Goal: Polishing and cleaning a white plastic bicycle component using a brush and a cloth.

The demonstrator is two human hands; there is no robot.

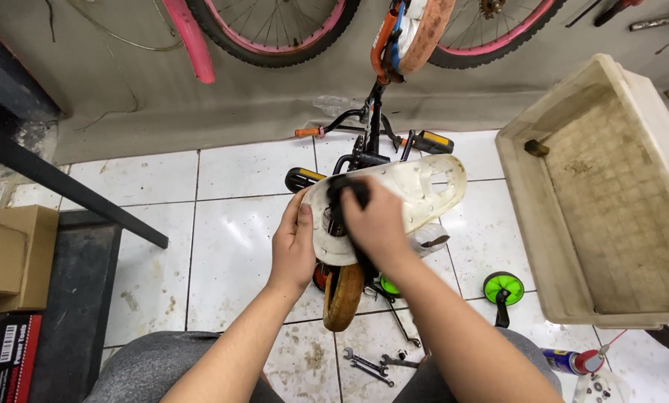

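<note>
A small child's bicycle [368, 142] stands upside down on the white tiled floor in front of me. My left hand [293, 242] grips the left edge of its dirty white plastic chain guard [424, 190]. On the guard's near end my right hand [375, 220] presses a black cloth-like thing [347, 188]. Below my hands sits the bike's small tan rear tyre [343, 296]. Black pedals with yellow reflectors [433, 141] stick out on both sides.
A big dirty cream plastic tub [610, 201] stands at the right. Green training wheels [504, 287], wrenches [368, 366] and a spray can [573, 361] lie on the tiles. Cardboard boxes [10, 257] sit at the left. Larger pink-rimmed bicycle wheels [274, 30] stand behind.
</note>
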